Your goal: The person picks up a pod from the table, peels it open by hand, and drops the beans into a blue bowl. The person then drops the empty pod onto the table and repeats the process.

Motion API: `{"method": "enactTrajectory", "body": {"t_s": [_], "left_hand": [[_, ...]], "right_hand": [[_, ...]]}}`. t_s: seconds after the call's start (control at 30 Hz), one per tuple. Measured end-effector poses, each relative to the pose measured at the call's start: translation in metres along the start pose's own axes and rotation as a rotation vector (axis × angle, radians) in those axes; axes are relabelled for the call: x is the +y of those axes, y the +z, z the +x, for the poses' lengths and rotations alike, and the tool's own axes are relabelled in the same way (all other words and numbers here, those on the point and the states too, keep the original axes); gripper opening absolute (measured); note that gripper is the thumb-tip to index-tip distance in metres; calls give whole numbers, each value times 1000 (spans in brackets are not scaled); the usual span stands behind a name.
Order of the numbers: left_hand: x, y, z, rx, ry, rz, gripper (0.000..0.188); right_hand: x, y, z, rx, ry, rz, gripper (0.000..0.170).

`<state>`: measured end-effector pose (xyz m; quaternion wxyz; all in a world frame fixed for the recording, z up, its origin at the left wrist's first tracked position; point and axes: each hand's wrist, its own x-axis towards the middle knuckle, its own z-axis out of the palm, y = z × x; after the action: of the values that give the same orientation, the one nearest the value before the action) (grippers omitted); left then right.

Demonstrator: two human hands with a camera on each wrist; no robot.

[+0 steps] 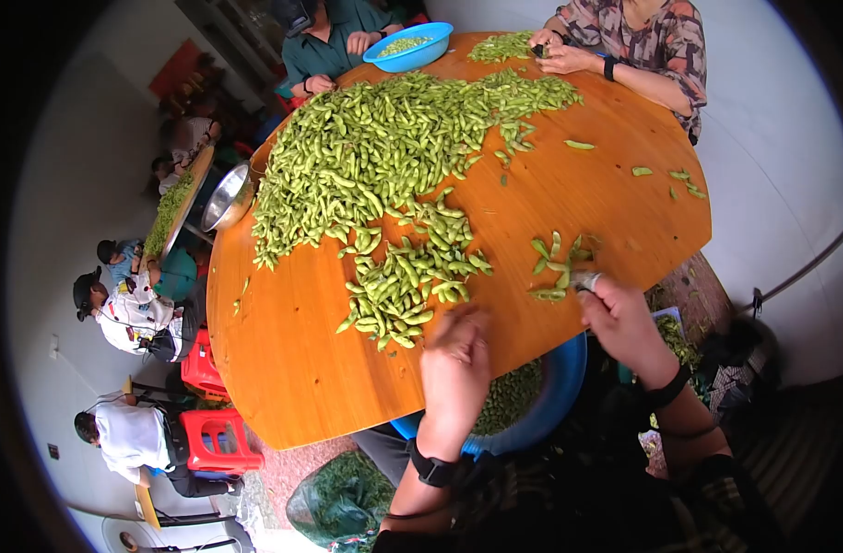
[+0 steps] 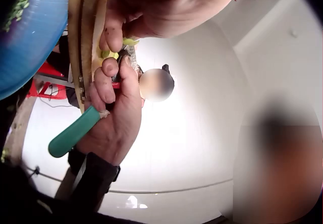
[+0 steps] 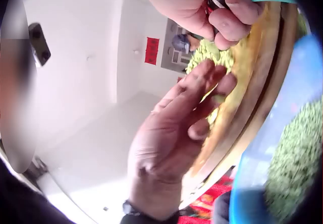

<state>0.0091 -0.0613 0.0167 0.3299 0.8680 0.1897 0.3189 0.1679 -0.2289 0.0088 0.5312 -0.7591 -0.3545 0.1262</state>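
Note:
My left hand [image 1: 457, 361] is near the table's front edge, just short of a small heap of green soybean pods [image 1: 412, 281]. Its fingers are loosely bent and spread in the right wrist view, with a small green bit [image 3: 218, 99] showing among them. My right hand [image 1: 627, 323] curls around a small tool whose green handle [image 2: 74, 132] sticks out below the fingers; its working end is mostly hidden. A few pods [image 1: 555, 267] lie on the table close by that hand. Below the edge, a blue basin [image 1: 569, 378] holds many shelled green beans [image 1: 509, 396].
A large pile of pods [image 1: 375, 147] covers the far side of the wooden table [image 1: 292, 369]. Two people sit across it, near another blue basin [image 1: 440, 35]. A metal bowl [image 1: 228, 196] is at the left edge. Red stools [image 1: 218, 442] and more people are farther left.

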Motion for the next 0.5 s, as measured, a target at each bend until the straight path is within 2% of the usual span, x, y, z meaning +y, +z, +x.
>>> {"method": "enactTrajectory", "body": {"t_s": [0.03, 0.1, 0.17, 0.23, 0.3, 0.37, 0.43, 0.5], "left_hand": [[-3, -3, 8, 62, 27, 274, 27], [-15, -3, 28, 128, 30, 465, 29], [-29, -1, 40, 102, 44, 488, 26], [-32, 0, 43, 72, 59, 511, 23], [-31, 2, 43, -27, -9, 359, 14], [-30, 4, 39, -30, -50, 362, 11], [-30, 2, 33, -9, -21, 382, 12], [-17, -4, 25, -26, -17, 354, 12]], "right_hand": [[11, -5, 4, 45, -66, -75, 14], [22, -14, 5, 44, 2, -108, 11], [24, -15, 5, 40, 72, -139, 10], [23, -12, 5, 106, 5, -108, 11], [18, -7, 5, 82, -18, -48, 10], [2, -1, 2, 66, -36, 12, 11], [-27, 4, -1, -172, 186, 203, 17], [-30, 18, -2, -323, 222, 353, 29]]}}
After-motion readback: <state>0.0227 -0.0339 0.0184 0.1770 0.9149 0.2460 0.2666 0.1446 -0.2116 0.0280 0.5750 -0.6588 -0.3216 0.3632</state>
